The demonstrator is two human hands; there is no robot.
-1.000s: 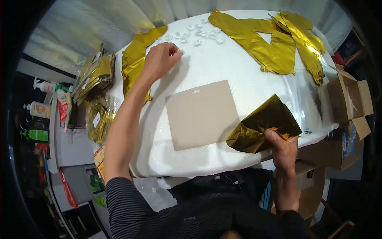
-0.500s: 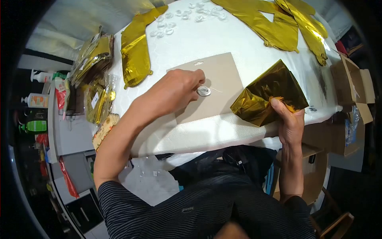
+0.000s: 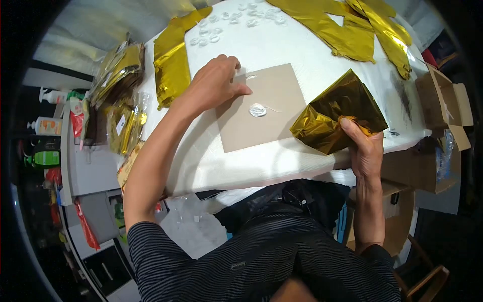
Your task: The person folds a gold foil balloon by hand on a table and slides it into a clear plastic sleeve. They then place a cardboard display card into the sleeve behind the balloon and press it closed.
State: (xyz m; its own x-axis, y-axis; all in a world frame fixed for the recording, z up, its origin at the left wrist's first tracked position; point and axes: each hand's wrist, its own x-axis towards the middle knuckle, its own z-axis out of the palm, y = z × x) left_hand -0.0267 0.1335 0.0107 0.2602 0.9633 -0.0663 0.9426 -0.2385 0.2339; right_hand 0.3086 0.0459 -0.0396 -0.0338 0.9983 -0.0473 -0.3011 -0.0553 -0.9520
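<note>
A flat grey card (image 3: 282, 85) with a hang hole near its far edge lies on the white-covered table. On its middle rests a small coil of white ribbon (image 3: 257, 110), its loose end trailing to the right. My left hand (image 3: 215, 80) is over the card's far left corner, thumb and fingers apart with nothing between them. Right of the card, my right hand (image 3: 366, 146) grips a folded gold foil balloon (image 3: 334, 113), thumb on top and crumpled foil bunched beside it. The other fingers are hidden under the foil.
Flat gold foil balloons (image 3: 173, 65) lie at the back left and back right. Several white ribbon coils (image 3: 234, 19) are scattered at the far side. Packaged gold foil (image 3: 118, 70) is stacked at the left edge. An open cardboard box (image 3: 437, 100) stands at the right.
My left hand has moved away from the ribbon coil, up and left to the card's far corner, and its fingers have spread. My right hand keeps the foil nearly still.
</note>
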